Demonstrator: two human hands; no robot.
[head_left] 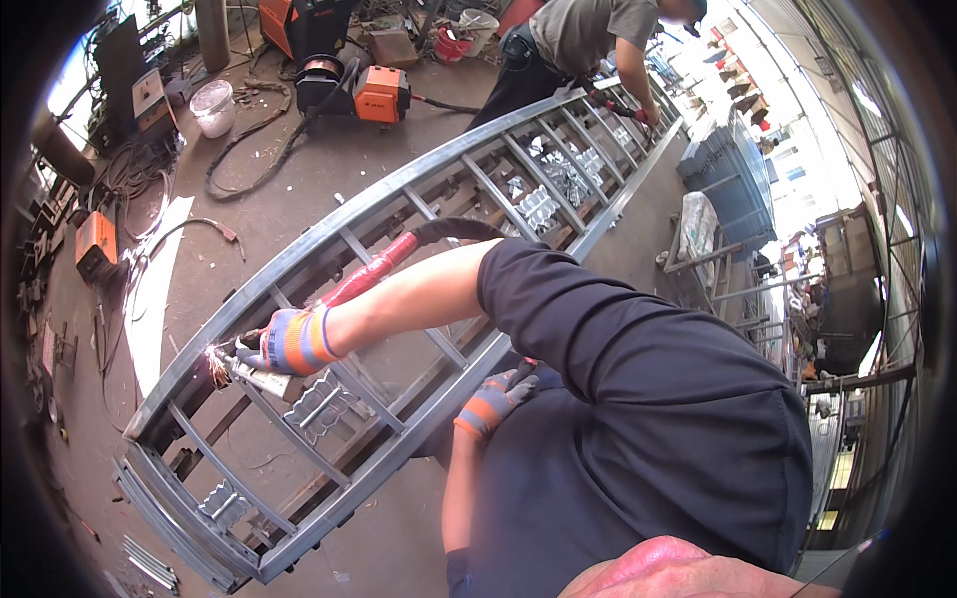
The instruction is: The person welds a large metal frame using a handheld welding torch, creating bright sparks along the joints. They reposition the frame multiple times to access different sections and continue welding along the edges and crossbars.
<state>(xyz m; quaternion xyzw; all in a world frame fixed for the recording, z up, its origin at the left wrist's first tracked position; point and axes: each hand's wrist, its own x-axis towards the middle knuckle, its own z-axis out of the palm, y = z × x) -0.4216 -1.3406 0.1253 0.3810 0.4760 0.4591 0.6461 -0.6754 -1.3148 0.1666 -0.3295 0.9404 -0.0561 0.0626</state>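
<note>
My right hand [291, 342], in a grey and orange glove, is closed on a welding torch at the far-left rail of a long curved metal frame [384, 204]. Bright sparks [216, 367] fly where the torch tip meets the rail. From the torch runs a red-wrapped cable [374, 269], turning black and passing behind my right arm. My left hand [485, 406], gloved alike, is held near my body beside the frame's near rail, with fingers curled round a dark object I cannot make out. Wavy ornamental metal panels [324, 407] sit between the frame's crossbars.
Across the frame, a co-worker [588, 40] bends over its far end, hands at a torch. Orange welding machines [383, 95], a white bucket [212, 108] and loose black cables [249, 189] stand or lie on the floor. Stacked blue-grey metal panels [733, 169] rise at the right.
</note>
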